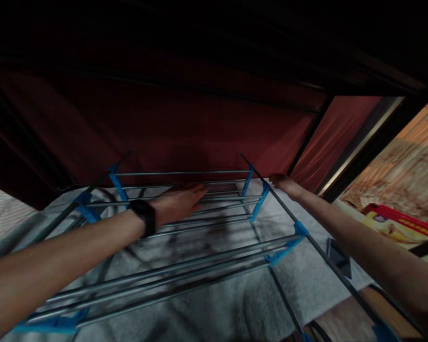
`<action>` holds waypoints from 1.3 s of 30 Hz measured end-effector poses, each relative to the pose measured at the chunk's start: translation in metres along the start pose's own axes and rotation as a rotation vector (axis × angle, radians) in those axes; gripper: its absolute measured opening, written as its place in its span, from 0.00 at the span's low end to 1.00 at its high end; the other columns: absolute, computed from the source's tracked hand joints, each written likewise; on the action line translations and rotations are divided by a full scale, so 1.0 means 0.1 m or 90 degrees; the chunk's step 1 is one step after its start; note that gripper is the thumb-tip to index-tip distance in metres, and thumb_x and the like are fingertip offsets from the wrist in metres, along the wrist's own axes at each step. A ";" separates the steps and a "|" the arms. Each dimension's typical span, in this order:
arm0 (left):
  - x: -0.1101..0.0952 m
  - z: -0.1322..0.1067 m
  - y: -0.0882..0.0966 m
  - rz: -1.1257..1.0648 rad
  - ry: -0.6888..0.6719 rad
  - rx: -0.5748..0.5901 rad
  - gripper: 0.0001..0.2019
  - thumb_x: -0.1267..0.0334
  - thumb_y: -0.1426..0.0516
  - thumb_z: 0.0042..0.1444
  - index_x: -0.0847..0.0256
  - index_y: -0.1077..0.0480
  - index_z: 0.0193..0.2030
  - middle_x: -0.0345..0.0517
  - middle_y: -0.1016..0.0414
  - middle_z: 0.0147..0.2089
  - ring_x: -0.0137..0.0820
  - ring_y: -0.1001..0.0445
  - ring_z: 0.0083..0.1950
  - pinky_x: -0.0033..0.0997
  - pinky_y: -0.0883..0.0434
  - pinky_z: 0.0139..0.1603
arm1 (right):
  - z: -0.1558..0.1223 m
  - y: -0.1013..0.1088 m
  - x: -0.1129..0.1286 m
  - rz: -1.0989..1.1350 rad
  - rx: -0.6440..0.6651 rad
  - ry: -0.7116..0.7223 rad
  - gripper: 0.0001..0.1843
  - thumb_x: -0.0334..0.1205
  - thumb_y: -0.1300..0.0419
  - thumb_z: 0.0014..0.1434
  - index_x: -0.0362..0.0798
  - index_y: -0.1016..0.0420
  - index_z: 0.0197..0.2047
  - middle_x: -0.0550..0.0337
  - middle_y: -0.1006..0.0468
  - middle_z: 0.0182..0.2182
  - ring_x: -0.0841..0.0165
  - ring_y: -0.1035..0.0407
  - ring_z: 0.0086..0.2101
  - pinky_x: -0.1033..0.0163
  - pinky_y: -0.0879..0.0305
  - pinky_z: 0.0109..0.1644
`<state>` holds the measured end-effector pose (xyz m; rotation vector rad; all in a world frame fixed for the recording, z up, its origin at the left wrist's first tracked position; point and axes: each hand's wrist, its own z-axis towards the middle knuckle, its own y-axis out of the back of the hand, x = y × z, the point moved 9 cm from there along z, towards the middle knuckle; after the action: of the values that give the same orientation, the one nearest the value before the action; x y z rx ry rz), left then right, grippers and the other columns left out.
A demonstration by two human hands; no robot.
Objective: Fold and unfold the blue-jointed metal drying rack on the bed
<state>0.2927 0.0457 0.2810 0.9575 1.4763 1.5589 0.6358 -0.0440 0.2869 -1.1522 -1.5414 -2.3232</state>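
Observation:
A metal rack (214,173) with grey rods and blue plastic joints lies on its side over a grey-white cloth (235,304). My left hand (180,202), with a black watch on its wrist, reaches across the far rods; its fingers lie stretched out on them. My right hand (283,183) rests at the rack's far right corner, by a dark side bar (288,209). Its fingers are blurred and partly hidden, so I cannot say whether they grip the bar.
A dark red curtain (185,128) hangs right behind the rack. A red and yellow packet (395,223) lies on the right, on a wood-patterned surface (403,166). A small dark object (337,256) sits on the cloth under my right forearm.

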 end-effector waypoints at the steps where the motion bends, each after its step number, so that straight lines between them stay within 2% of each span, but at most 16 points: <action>1: -0.15 0.19 -0.05 -0.007 -0.020 0.000 0.26 0.60 0.46 0.68 0.56 0.36 0.72 0.53 0.35 0.74 0.45 0.34 0.73 0.43 0.39 0.73 | -0.02 -0.09 -0.13 0.028 0.016 -0.026 0.19 0.49 0.43 0.69 0.44 0.20 0.50 0.47 0.16 0.45 0.59 0.22 0.45 0.58 0.25 0.49; 3: -0.40 0.54 -0.17 -0.035 -0.054 0.006 0.25 0.61 0.46 0.68 0.59 0.35 0.70 0.55 0.32 0.72 0.45 0.33 0.72 0.43 0.38 0.72 | -0.07 -0.28 -0.34 0.091 0.042 -0.083 0.22 0.51 0.47 0.70 0.43 0.21 0.50 0.48 0.16 0.43 0.62 0.22 0.42 0.61 0.24 0.45; 6: -0.61 0.94 -0.34 -0.081 -0.072 -0.007 0.24 0.63 0.44 0.66 0.61 0.34 0.69 0.57 0.29 0.70 0.46 0.31 0.71 0.45 0.36 0.71 | -0.11 -0.51 -0.51 0.179 0.067 -0.145 0.21 0.48 0.49 0.71 0.44 0.23 0.52 0.47 0.16 0.43 0.64 0.21 0.41 0.64 0.24 0.42; 8: -0.70 1.11 -0.45 -0.112 -0.086 -0.010 0.22 0.64 0.43 0.65 0.59 0.31 0.65 0.56 0.25 0.66 0.46 0.27 0.67 0.44 0.32 0.67 | -0.12 -0.58 -0.56 0.224 0.077 -0.166 0.20 0.47 0.50 0.71 0.44 0.24 0.52 0.46 0.16 0.44 0.65 0.20 0.40 0.65 0.24 0.42; 11: -0.73 1.25 -0.60 -0.146 -0.075 0.006 0.15 0.63 0.46 0.67 0.59 0.26 0.57 0.54 0.19 0.54 0.44 0.20 0.56 0.40 0.26 0.56 | -0.10 -0.61 -0.59 0.262 0.080 -0.183 0.19 0.47 0.49 0.71 0.44 0.24 0.51 0.46 0.16 0.44 0.65 0.20 0.39 0.64 0.24 0.43; 13: -0.70 1.28 -0.64 -0.161 -0.056 0.004 0.15 0.63 0.49 0.69 0.59 0.25 0.55 0.54 0.18 0.51 0.44 0.20 0.53 0.39 0.26 0.54 | -0.08 -0.62 -0.61 0.271 0.077 -0.190 0.19 0.50 0.47 0.70 0.44 0.23 0.49 0.47 0.15 0.43 0.65 0.20 0.38 0.63 0.23 0.44; 18: -0.63 1.27 -0.60 -0.211 -0.026 -0.019 0.17 0.63 0.51 0.70 0.60 0.25 0.57 0.56 0.20 0.57 0.45 0.22 0.58 0.42 0.27 0.60 | -0.04 -0.65 -0.63 0.275 0.070 -0.192 0.19 0.52 0.43 0.68 0.45 0.21 0.47 0.51 0.16 0.38 0.65 0.20 0.36 0.63 0.23 0.42; 23: -0.61 1.26 -0.58 -0.220 -0.003 -0.026 0.17 0.62 0.51 0.71 0.57 0.26 0.59 0.54 0.21 0.60 0.43 0.22 0.60 0.43 0.27 0.63 | -0.04 -0.66 -0.62 0.279 0.069 -0.181 0.19 0.53 0.42 0.66 0.45 0.21 0.45 0.54 0.17 0.35 0.65 0.22 0.34 0.64 0.24 0.40; 30: -0.57 1.29 -0.52 -0.211 -0.003 -0.027 0.17 0.61 0.51 0.71 0.59 0.25 0.58 0.54 0.19 0.57 0.43 0.21 0.55 0.41 0.27 0.57 | -0.06 -0.64 -0.61 0.270 0.059 -0.185 0.20 0.54 0.42 0.67 0.44 0.21 0.45 0.54 0.18 0.33 0.65 0.22 0.34 0.64 0.24 0.40; 35: -0.59 1.30 -0.51 -0.195 -0.015 -0.037 0.17 0.61 0.51 0.71 0.58 0.25 0.56 0.53 0.19 0.56 0.42 0.22 0.55 0.38 0.28 0.56 | -0.06 -0.65 -0.61 0.258 0.057 -0.190 0.21 0.54 0.42 0.67 0.43 0.21 0.46 0.52 0.17 0.34 0.64 0.21 0.35 0.64 0.23 0.42; 39: -0.58 1.30 -0.51 -0.191 -0.011 -0.034 0.17 0.61 0.51 0.71 0.58 0.25 0.57 0.54 0.19 0.57 0.43 0.22 0.55 0.40 0.28 0.56 | -0.06 -0.66 -0.62 0.248 0.058 -0.185 0.21 0.54 0.43 0.68 0.43 0.21 0.47 0.52 0.17 0.35 0.64 0.21 0.36 0.65 0.23 0.41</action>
<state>0.4366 0.0487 0.2348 0.6808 1.4820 1.3601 0.6444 -0.0356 0.1971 -1.6526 -1.3325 -1.8799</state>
